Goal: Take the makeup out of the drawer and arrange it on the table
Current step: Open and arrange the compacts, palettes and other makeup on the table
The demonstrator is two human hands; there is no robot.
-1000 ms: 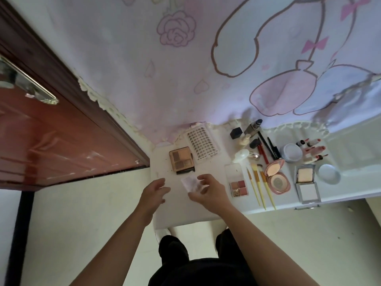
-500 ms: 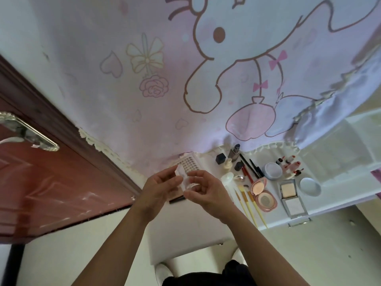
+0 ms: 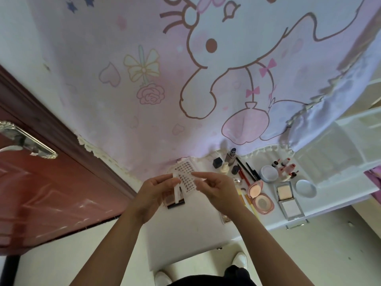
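My left hand [image 3: 157, 196] and my right hand [image 3: 215, 189] are raised together above the white table [image 3: 185, 234]. Between their fingertips they pinch a small clear packet [image 3: 176, 193] with a white edge. Right behind the fingers lies a white false-lash tray [image 3: 185, 172]. A brown eyeshadow palette [image 3: 174, 203] is partly hidden under my left hand. To the right lie an open pink compact [image 3: 260, 198], an open silver powder compact [image 3: 287, 201], yellow brushes [image 3: 250, 205], pencils [image 3: 246, 172] and a small blush palette [image 3: 225, 219] under my right wrist.
Further back stand a black cube [image 3: 218, 162], a mascara tube [image 3: 231, 155], a blue jar [image 3: 269, 173], its lid [image 3: 306, 188] and small red-capped bottles [image 3: 286, 168]. A white drawer unit [image 3: 329, 153] sits right; a red door [image 3: 41, 193] left; a cartoon curtain [image 3: 185, 79] behind.
My hands rose from the table with the packet. The left hand joined the right on it, and the fingers now hold it from both sides. The view tilted upward.
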